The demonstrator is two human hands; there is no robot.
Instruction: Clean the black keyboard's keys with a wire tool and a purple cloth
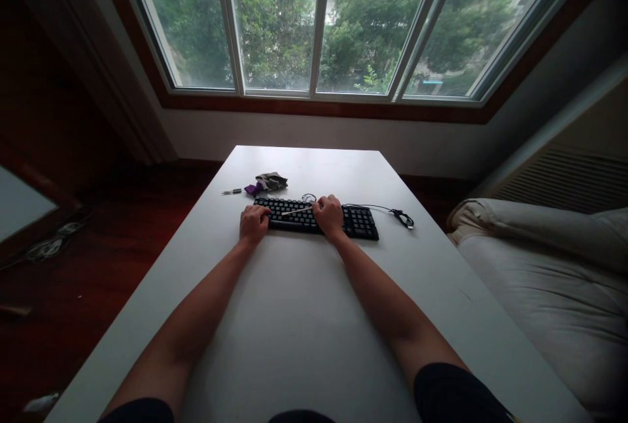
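Note:
A black computer keyboard (360, 221) lies on the white table (294, 318), set slightly askew. At its left end rests my left hand (254, 222), fingers curled round the edge with the thumb on top, gripping it. My right hand (328, 214) is closed over the middle-right of the keys. From its fingers a thin pale stick, like a cotton swab (295, 212), points left, its tip down at the keys. The right hand hides part of the keyboard, and the swab's other end is out of sight.
Behind the keyboard lie a crumpled dark cloth (271, 180), a purple item (253, 189) and a pen-like tool (231, 191). A coiled black cable (402, 218) sits at the right. Beyond are a window (314, 31) and a light-coloured sofa (540, 279).

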